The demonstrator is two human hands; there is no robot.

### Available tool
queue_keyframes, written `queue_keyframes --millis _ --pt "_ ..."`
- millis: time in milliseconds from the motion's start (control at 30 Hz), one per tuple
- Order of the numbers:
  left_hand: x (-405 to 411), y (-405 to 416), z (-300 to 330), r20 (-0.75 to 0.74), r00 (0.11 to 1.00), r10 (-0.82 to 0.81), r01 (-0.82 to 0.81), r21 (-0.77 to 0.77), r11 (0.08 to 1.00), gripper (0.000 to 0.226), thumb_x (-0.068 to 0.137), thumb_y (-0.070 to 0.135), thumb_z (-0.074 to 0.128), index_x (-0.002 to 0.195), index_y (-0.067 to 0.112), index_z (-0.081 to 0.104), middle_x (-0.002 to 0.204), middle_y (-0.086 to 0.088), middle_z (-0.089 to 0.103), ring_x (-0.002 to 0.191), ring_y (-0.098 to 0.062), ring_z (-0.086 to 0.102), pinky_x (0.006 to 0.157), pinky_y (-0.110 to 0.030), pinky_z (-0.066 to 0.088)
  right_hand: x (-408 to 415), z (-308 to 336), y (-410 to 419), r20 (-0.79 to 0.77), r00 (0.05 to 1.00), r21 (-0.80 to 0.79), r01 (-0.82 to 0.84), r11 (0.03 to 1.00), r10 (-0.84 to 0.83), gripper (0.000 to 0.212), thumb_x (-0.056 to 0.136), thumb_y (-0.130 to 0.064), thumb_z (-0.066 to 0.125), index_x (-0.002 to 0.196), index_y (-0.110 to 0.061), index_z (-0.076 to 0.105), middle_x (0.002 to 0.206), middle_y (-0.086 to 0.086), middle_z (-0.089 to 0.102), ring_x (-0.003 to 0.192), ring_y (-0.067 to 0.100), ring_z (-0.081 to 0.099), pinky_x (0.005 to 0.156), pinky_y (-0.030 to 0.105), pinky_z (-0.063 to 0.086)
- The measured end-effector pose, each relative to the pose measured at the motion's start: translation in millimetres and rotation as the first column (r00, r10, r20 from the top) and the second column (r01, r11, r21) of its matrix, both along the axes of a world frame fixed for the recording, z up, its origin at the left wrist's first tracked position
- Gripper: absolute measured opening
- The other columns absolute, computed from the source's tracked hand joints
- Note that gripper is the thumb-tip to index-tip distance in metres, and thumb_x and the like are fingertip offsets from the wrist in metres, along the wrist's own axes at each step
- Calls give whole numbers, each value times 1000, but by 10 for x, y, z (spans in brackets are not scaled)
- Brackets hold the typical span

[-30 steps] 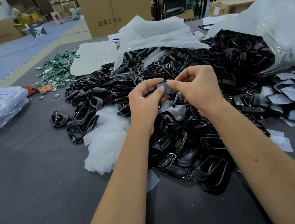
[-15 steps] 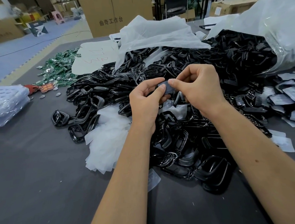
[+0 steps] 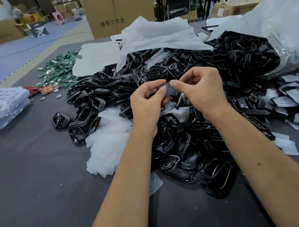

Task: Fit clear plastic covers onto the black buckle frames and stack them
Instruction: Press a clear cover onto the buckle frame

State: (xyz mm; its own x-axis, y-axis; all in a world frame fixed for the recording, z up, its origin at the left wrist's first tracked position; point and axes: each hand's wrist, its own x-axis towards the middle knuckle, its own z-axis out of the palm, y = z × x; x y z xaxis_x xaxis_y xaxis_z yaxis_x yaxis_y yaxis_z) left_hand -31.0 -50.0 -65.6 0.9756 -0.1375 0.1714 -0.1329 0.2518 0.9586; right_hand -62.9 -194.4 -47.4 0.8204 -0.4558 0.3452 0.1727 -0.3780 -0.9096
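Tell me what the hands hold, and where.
Both pinch one small covered buckle frame: left hand at its left end, right hand at its right end.

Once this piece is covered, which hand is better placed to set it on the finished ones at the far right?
Probably the right hand: it already pinches the buckle frame, and the covered frames lie on its side. The left hand, also pinching, would have to cross over.

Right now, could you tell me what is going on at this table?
A person holds one small black buckle frame with a clear plastic cover between both hands, left hand and right hand, above a large heap of loose black frames. Finished covered frames lie at the right.
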Motion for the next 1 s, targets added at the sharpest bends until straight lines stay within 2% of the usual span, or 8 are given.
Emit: queue_keyframes --millis 133,267,400,533,700,1000 --pt "6 1 4 -16 1000 20 -21 -21 1000 16 95 -5 67 104 5 76 85 -7 73 63 -13 66 64 -21 55 2 -10 -18 -36 996 139 -73 988 79 22 81 -24 90 81 -17 70 65 -2 70 51 11 59 48 25 48" --pt "7 5 4 -12 1000 0 0 -30 1000 19 96 -5 65 103 8 76 83 -4 76 63 -12 67 64 -20 56 0 -45 -45 -106 970 322 -174 931 218 14 83 -21 89 86 -17 76 72 -3 72 58 8 61 50 21 49" --pt "6 0 4 0 1000 -20 20 -40 999 19 97 -5 63 103 8 76 86 -7 75 64 -13 67 64 -19 55 8 -67 -45 -84 963 426 -197 883 255 10 84 -18 87 83 -16 77 74 -1 73 59 9 63 50 20 49" --pt "11 7 2 -4 999 -50 50 -51 997 18 98 -3 62 104 7 76 85 -6 76 66 -14 68 64 -20 55 11 -63 -50 -74 965 450 -193 872 252 11 84 -16 87 83 -14 76 71 -1 71 58 9 62 49 20 48" --pt "-8 7 -19 33 999 -38 39 -24 999 13 92 0 73 103 5 75 91 -12 75 68 -15 69 64 -20 55 -6 -50 -36 -81 964 435 -195 879 254 14 83 -18 87 80 -14 74 73 2 70 59 9 61 50 20 48" --pt "9 14 -11 10 1000 -19 19 -25 1000 12 92 0 72 98 9 76 85 -10 74 63 -15 67 60 -20 53 -15 -26 -47 -91 948 432 -237 870 303 5 91 -11 79 86 -13 78 74 -2 72 62 8 63 52 21 50"
